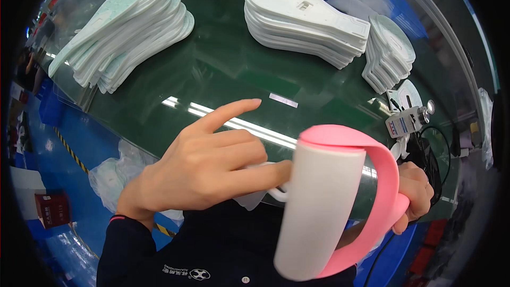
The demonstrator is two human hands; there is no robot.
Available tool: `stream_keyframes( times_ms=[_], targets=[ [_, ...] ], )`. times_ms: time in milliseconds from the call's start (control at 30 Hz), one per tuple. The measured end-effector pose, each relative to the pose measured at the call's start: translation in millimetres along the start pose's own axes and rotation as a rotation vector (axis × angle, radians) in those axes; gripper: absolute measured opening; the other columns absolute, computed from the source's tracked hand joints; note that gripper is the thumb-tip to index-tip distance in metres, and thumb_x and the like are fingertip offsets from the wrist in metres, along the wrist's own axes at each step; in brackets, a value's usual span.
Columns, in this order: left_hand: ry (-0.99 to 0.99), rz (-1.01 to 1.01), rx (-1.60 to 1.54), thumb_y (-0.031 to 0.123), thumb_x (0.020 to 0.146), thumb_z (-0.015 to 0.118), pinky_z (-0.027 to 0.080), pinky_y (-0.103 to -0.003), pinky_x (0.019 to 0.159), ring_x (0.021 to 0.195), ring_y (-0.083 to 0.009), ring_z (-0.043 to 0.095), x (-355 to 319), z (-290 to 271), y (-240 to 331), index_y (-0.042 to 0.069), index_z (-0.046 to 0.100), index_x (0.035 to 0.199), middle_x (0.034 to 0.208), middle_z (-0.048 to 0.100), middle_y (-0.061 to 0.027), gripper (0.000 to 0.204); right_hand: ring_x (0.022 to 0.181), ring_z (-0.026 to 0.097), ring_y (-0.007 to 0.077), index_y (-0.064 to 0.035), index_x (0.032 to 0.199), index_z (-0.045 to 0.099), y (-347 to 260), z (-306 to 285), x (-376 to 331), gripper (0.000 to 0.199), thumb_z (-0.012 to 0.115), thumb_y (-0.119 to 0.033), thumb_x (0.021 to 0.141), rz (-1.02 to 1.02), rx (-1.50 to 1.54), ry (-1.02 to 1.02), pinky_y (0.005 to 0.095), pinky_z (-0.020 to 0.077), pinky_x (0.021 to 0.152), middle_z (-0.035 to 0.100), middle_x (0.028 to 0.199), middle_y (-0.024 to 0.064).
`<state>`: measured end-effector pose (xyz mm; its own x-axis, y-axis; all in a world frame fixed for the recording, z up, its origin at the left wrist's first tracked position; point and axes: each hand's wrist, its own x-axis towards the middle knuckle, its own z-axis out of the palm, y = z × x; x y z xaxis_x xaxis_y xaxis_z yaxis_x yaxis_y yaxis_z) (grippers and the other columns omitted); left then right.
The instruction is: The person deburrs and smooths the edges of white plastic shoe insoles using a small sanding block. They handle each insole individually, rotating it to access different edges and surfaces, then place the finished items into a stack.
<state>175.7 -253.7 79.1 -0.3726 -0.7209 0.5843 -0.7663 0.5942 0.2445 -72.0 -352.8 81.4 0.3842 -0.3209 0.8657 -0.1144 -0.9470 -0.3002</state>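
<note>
Close under the head camera, above the near edge of the green glass-topped desk (223, 69), the right hand (417, 191) has its fingers clamped round the handle of a pink plastic-framed lint roller with a thick white cylindrical roll (324, 207). The roller is held up in the air, its roll slanting down toward the person's dark shirt. The left hand (207, 167) reaches across to it: the forefinger points free, while the lower fingers stretch to the roll's left side. A thin white strip (273, 190) shows just there, but whether those fingers pinch it cannot be told.

The roller looks light and stiff, its frame smooth and hard; the handle is the sound place to grip it. The roll's outer face is likely tacky paper, soft and easily creased, so it should be touched only at an edge.

Farther back on the desk lie a fanned stack of pale green foam insoles (127, 32), a stack of white moulded shoe soles (303, 18) and a smaller white pile (390, 53) to the right.
</note>
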Motion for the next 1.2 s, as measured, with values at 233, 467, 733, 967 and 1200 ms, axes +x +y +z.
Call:
stream_keyframes(
  times_ms=[233,467,733,967,1200],
  targets=[
    [0.033,-0.084,-0.04,0.01,0.066,0.056,0.042,-0.038,0.086,0.053,-0.0083,0.048,-4.4,1.9,2.8,0.014,0.06,0.079,0.055,0.042,0.0043,0.014,0.035,0.036,0.0097,-0.0027,0.065,0.057,0.9,12.0,-2.0,0.062,0.049,-0.064,0.062,-0.134,0.055,0.157,0.023,0.0248,0.034,0.041,0.047,0.0006],
    [0.063,-0.175,-0.049,0.016,0.061,0.062,0.046,-0.038,0.078,0.056,-0.0115,0.056,-1.0,-7.2,5.3,0.013,0.066,0.077,0.059,0.055,0.0009,0.017,0.041,0.038,0.0085,-0.0006,0.064,0.055,12.5,-31.0,-23.7,0.059,0.05,-0.059,0.069,0.16,-0.196,0.004,0.0199,0.0258,0.039,0.043,0.051,0.0008],
    [0.155,-0.165,-0.099,0.016,0.062,0.061,0.05,-0.032,0.068,0.065,-0.0122,0.06,-10.0,-2.9,6.9,0.016,0.066,0.079,0.067,0.06,0.0017,0.018,0.056,0.033,0.0024,0.0,0.081,0.055,68.0,-16.9,-82.9,0.021,0.049,-0.019,0.085,0.974,-0.394,0.062,0.0178,0.024,0.047,0.041,0.063,-0.0048],
    [0.098,-0.129,-0.085,0.016,0.068,0.06,0.049,-0.035,0.071,0.071,-0.0141,0.06,-12.7,-5.6,5.8,0.016,0.065,0.083,0.076,0.061,0.0018,0.016,0.089,0.05,0.018,-0.0008,0.099,0.055,59.9,-2.6,-71.8,0.023,0.053,-0.014,0.08,0.448,-1.011,-0.032,0.0291,0.039,0.076,0.052,0.096,0.0096],
    [-0.019,-0.134,-0.165,0.014,0.073,0.059,0.042,-0.041,0.081,0.079,-0.0172,0.059,-11.9,-21.8,11.2,0.014,0.063,0.087,0.086,0.059,-0.0023,0.015,0.102,0.047,0.0242,0.0003,0.1,0.054,6.2,36.5,-47.5,0.027,0.056,-0.01,0.076,0.7,-0.211,-0.058,0.0345,0.0334,0.088,0.052,0.105,0.0126]
  ],
)
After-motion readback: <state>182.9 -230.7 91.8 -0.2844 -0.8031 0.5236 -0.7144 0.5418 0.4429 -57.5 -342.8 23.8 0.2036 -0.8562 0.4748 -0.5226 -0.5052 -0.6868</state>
